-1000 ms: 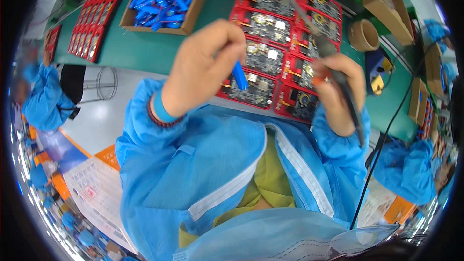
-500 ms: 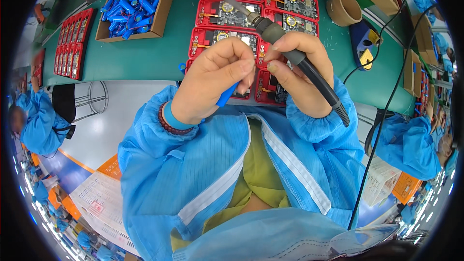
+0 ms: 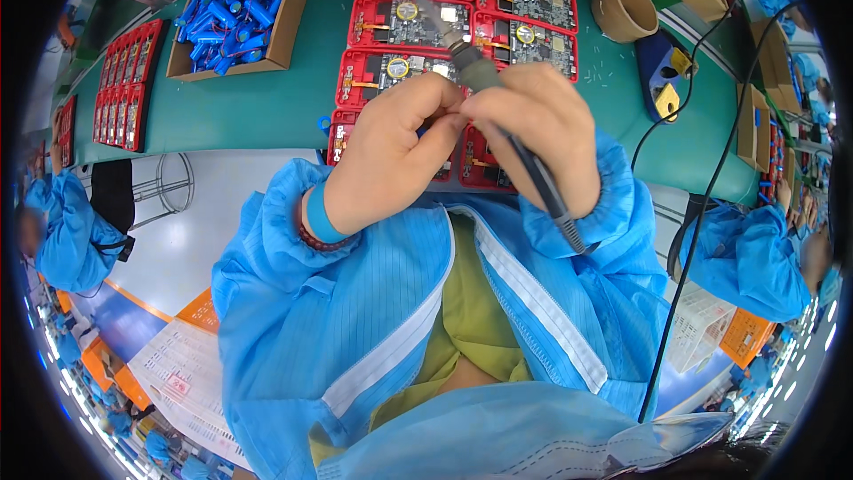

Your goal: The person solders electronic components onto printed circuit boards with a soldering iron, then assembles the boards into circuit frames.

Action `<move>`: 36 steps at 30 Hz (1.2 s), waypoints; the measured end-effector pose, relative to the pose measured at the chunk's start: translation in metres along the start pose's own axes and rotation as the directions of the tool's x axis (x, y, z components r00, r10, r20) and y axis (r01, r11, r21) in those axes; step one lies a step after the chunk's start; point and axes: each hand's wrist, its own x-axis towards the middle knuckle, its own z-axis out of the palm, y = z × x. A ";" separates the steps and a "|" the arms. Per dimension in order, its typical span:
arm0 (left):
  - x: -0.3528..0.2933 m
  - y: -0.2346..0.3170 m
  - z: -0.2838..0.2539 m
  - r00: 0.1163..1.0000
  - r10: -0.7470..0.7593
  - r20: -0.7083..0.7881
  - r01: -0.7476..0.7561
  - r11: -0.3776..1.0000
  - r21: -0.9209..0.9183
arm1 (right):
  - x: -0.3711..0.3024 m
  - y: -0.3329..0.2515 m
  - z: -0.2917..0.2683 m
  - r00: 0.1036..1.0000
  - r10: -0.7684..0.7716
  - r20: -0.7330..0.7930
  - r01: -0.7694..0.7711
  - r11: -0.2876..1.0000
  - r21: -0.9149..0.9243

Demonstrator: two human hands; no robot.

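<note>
My right hand (image 3: 546,129) is wrapped round a soldering iron (image 3: 477,71), whose tip points up and away to the left. Its fingertips meet those of my left hand (image 3: 382,156), which is closed in a pinch. The blue battery seen in my left hand earlier is hidden behind the fingers now. Both hands are above the nearest of several red cases (image 3: 354,67) that hold circuit boards (image 3: 431,25) with round yellow-ringed parts. The hands cover part of the closest cases.
A cardboard box (image 3: 290,36) of blue batteries (image 3: 235,4) stands at the back left, near more red cases (image 3: 129,84). At right are a cardboard tube (image 3: 613,18) and a blue iron stand (image 3: 653,58). A black cable (image 3: 711,187) hangs there. Co-workers sit on both sides.
My hands have come together, and the right fingers have closed in to meet the left. The blue battery has gone out of sight. The iron has shifted slightly left and down.
</note>
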 end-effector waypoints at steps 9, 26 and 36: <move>0.003 0.013 0.001 0.974 0.226 0.005 -0.221 0.948 0.227 | -0.002 -0.002 -0.012 0.997 -0.030 0.074 0.025 0.998 0.061; -0.004 -0.015 -0.056 0.935 0.016 -0.354 0.017 0.996 0.088 | 0.052 0.186 -0.198 0.753 0.255 -0.606 -0.520 0.795 -0.311; 0.006 -0.053 -0.075 0.980 0.005 -0.199 0.042 0.972 0.230 | 0.018 0.057 -0.087 0.807 0.430 -0.405 -0.277 0.881 0.384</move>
